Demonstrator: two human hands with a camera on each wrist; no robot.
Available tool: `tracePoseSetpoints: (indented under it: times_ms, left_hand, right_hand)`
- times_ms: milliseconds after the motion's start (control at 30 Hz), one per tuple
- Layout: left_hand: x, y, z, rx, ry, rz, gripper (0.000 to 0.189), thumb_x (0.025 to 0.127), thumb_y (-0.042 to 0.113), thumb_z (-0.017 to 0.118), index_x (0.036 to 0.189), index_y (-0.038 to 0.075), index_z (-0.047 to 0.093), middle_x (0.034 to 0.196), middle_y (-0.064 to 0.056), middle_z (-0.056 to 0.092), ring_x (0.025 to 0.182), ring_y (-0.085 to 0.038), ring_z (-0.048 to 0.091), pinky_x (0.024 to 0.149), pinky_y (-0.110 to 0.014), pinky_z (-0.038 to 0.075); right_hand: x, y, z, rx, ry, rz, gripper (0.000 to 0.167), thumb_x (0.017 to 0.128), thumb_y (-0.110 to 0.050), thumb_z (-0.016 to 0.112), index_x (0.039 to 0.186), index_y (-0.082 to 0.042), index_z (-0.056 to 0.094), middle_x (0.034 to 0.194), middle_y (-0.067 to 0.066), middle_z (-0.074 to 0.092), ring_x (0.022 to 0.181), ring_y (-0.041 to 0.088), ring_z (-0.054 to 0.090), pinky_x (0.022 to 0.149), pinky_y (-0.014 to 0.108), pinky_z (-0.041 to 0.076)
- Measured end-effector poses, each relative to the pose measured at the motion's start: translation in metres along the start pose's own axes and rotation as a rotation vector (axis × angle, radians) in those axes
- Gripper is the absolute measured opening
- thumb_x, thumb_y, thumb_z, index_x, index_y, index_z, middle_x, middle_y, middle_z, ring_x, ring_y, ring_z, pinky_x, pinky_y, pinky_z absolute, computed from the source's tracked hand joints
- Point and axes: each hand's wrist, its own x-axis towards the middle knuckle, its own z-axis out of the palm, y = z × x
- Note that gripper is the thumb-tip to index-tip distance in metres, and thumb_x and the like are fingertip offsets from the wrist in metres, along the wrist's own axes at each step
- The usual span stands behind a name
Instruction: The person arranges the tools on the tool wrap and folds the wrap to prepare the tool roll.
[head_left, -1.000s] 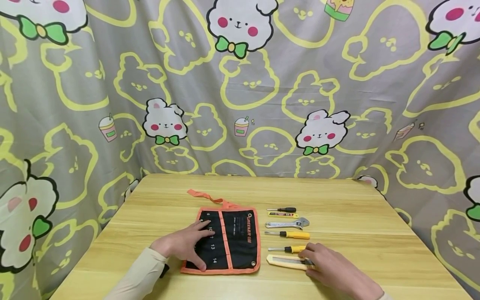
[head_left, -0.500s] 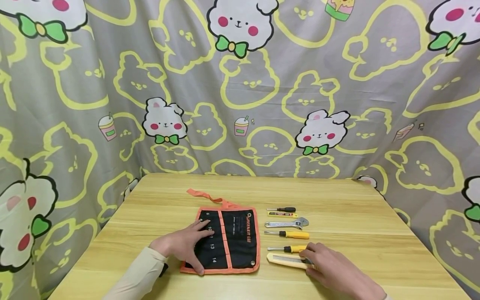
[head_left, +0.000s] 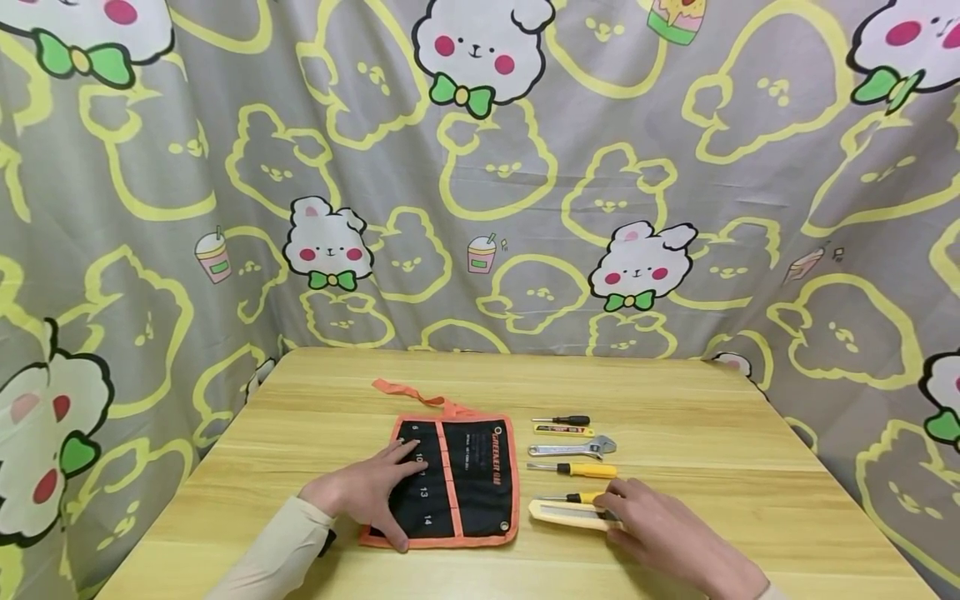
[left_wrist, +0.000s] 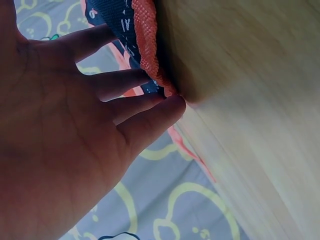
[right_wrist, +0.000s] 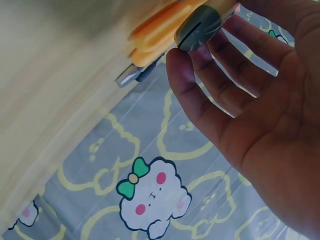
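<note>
My left hand [head_left: 375,492] lies with spread fingers on a black tool pouch [head_left: 487,508] with orange trim and printed numbers. In the left wrist view its fingertips touch the pouch's orange edge [left_wrist: 146,40]. My right hand [head_left: 660,529] pinches the rear end of a pale yellow utility knife [head_left: 566,515] between thumb and fingers. The right wrist view shows the knife's dark grey end [right_wrist: 200,29] at the fingertips. Just behind the knife lies a yellow-handled screwdriver [head_left: 581,497], partly hidden by the knife and hand.
Beyond it lie another yellow screwdriver [head_left: 592,471], an adjustable wrench [head_left: 566,450], a flat yellow item with a label [head_left: 562,431] and a black-handled screwdriver [head_left: 573,420]. An orange strap [head_left: 408,390] trails behind the pouch. A patterned curtain [head_left: 480,208] surrounds the wooden table [head_left: 337,375].
My right hand has shifted slightly left and away from me, and the utility knife has moved with it, now covering more of the nearest screwdriver. The left hand stays on the pouch.
</note>
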Motion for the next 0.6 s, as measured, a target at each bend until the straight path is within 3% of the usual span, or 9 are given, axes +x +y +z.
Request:
tracePoseSetpoints:
  times_ms: [233, 600]
  left_hand:
    - [0.0, -0.003, 0.002, 0.009, -0.001, 0.033, 0.108, 0.066, 0.051, 0.095, 0.156, 0.017, 0.045, 0.17, -0.011, 0.019, 0.156, -0.042, 0.015, 0.113, -0.063, 0.035]
    - [0.0, -0.001, 0.001, 0.02, -0.009, 0.009, 0.108, 0.066, 0.051, 0.095, 0.156, 0.018, 0.045, 0.17, -0.009, 0.021, 0.156, -0.041, 0.017, 0.114, -0.062, 0.035]
  right_hand:
    - [0.007, -0.004, -0.001, 0.001, -0.012, -0.015, 0.024, 0.088, -0.019, 0.081, 0.11, -0.016, 0.072, 0.101, -0.006, 0.064, 0.082, 0.001, 0.052, 0.062, 0.025, 0.048]
    - [0.02, -0.011, -0.001, 0.007, -0.009, -0.03, 0.026, 0.089, -0.02, 0.079, 0.114, -0.018, 0.072, 0.105, -0.006, 0.064, 0.085, 0.004, 0.054, 0.063, 0.026, 0.049]
